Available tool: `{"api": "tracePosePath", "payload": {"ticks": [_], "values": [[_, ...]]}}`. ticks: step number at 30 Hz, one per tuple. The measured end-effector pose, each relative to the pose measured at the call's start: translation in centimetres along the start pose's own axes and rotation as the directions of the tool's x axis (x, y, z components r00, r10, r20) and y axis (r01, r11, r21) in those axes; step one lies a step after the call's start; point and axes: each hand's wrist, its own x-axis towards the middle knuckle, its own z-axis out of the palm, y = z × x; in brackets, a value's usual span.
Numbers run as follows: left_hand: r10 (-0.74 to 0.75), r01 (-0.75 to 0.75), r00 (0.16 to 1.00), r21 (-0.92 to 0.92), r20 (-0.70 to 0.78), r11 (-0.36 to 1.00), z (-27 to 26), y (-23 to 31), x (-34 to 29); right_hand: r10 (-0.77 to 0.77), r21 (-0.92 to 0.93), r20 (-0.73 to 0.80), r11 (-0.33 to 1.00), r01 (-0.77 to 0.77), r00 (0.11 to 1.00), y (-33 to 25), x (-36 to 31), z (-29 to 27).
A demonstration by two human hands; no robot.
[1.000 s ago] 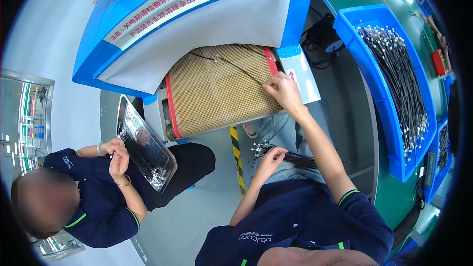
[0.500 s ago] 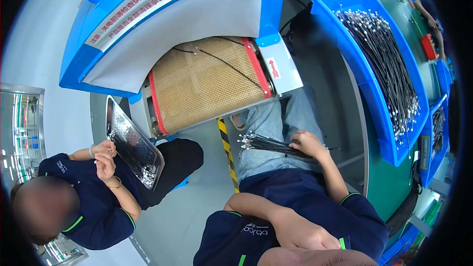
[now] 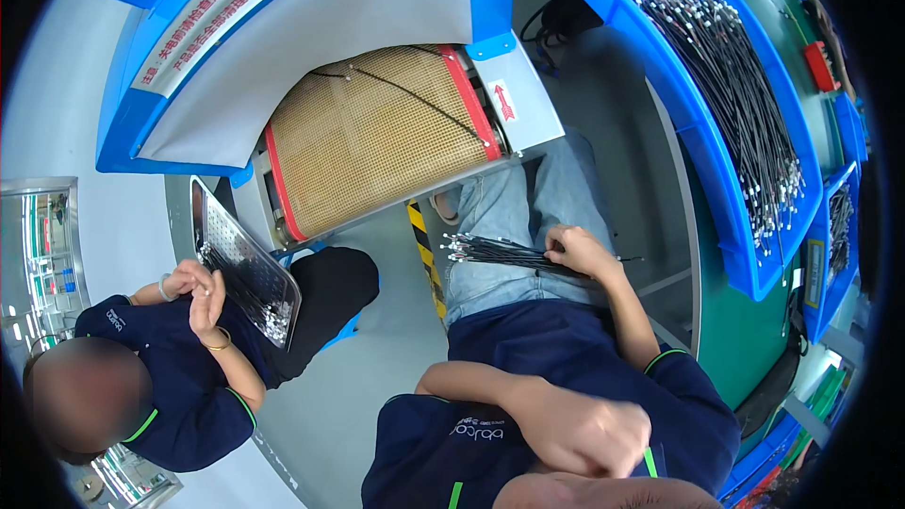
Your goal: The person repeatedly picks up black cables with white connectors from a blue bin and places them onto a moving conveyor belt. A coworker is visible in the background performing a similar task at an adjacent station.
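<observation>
A bundle of thin black cables (image 3: 500, 251) with small white and silvery ends lies across my thighs, over light blue jeans. My right hand (image 3: 577, 250) is at the bundle's right part, its fingers curled together against the cables; how many it grips is hidden. My left hand (image 3: 599, 435) is folded into a fist in front of my upper chest, close under the camera, slightly blurred, with nothing visible in it. Ahead, a mesh conveyor belt (image 3: 368, 146) with red edges carries a few single black cables (image 3: 419, 102).
A blue and white machine (image 3: 311, 33) covers the belt's far end. At left a seated co-worker's hands (image 3: 200, 292) are above a metal tray (image 3: 255, 250) of cables. On the green bench (image 3: 745, 358) at right stands a blue bin (image 3: 693, 132) full of cables; a smaller blue bin (image 3: 820, 269) is beside it.
My right hand's fingers have shifted slightly upward off the bundle's middle. My left fist has turned and moved a little. The view has shifted slightly; the co-worker's hands have come closer together.
</observation>
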Motion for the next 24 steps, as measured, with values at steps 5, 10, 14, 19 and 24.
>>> {"api": "tracePosePath", "payload": {"ticks": [5,10,14,19,24], "values": [[-0.091,0.702,0.66,0.569,-0.746,0.427,-5.9,0.8,-7.8,0.069,0.239,-0.117,0.97,-0.04,0.991,-1.1,-1.1,-2.3],[0.139,0.932,0.336,0.309,-0.931,-0.189,-9.4,0.1,-16.4,-0.01,0.317,-0.233,0.945,0.085,0.972,-1.7,-1.8,-4.2],[-0.021,0.974,0.212,0.213,-0.977,-0.075,-9.5,0.8,-19.2,-0.065,0.264,-0.298,0.953,0.148,0.952,-2.6,-2.0,-5.3],[-0.07,0.957,0.291,0.29,-0.954,0.026,-9.7,1.5,-18.1,-0.206,0.118,-0.363,0.957,0.264,0.909,-3.9,-1.3,-5.8],[-0.109,0.968,0.25,0.251,-0.962,0.007,-9.5,1.4,-15.1,-0.388,-0.027,-0.272,0.918,0.397,0.88,-6.9,0.3,-4.9]]}}
